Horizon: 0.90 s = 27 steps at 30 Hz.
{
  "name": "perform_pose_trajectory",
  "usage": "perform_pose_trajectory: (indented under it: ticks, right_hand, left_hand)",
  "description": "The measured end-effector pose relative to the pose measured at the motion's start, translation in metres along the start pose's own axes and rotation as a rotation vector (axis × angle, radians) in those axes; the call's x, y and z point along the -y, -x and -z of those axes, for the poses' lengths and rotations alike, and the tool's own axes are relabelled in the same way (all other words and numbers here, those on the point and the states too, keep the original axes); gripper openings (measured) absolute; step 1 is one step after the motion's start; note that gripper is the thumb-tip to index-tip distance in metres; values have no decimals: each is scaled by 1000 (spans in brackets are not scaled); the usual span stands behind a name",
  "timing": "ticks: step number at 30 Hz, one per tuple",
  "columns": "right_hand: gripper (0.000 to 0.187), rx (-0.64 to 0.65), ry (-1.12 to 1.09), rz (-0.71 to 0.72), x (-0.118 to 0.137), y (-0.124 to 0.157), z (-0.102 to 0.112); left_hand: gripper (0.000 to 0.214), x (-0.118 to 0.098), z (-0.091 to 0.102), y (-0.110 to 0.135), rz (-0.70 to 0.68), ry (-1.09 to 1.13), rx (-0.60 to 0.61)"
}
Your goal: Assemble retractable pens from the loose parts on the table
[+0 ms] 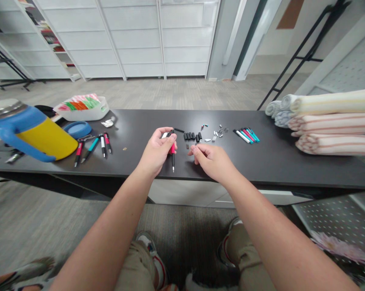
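My left hand (159, 149) is closed around a red and black pen (173, 155), its pointed end toward me and down. A white piece shows between the same fingers. To the right, my right hand (211, 158) has thumb and forefinger pressed together, and whatever may be between them is too small to make out. Just beyond it lie several black grip sleeves (189, 136) in a row. Small metal and white pen parts (220, 131) are scattered behind. Farther right lies a group of white, red and teal pen barrels (247, 135).
Several pens (91, 149) lie at the left by a blue lid (78, 129) and a tipped blue and yellow jug (39, 131). A white tray (94, 114) of colourful packets stands behind. Rolled striped cloths (336, 121) are stacked at the right end of the dark table (279, 161).
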State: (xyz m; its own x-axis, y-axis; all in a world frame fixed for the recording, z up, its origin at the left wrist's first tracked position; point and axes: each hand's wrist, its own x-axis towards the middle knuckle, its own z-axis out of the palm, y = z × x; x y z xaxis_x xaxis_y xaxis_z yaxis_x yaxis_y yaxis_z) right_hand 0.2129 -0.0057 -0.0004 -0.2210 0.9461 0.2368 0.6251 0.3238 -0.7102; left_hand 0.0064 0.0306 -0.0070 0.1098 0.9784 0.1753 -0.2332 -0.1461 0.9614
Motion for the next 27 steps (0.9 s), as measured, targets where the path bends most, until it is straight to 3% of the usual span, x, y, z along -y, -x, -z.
perform_pose_trajectory:
  ticks: [5,9,13,17,21,27]
  right_hand:
    - [34,-154,114,-18,-8,-8,15]
    - [25,-203,529,18,-26,-46,47]
    - [24,-18,774,142,-44,-98,72]
    - [26,165,903,162,-57,-133,77]
    - [27,272,967,208,-63,-148,73]
    - [19,314,973,252,-59,-157,72]
  left_hand:
    - [45,0,0,0,15,-33,11]
    - [42,0,1,0,32,-34,29]
    - [38,0,1,0,34,-5,51]
    - [36,-2,0,0,42,-8,60]
    - [34,-4,-1,0,54,-13,72]
    - [30,-5,-2,0,63,-22,80]
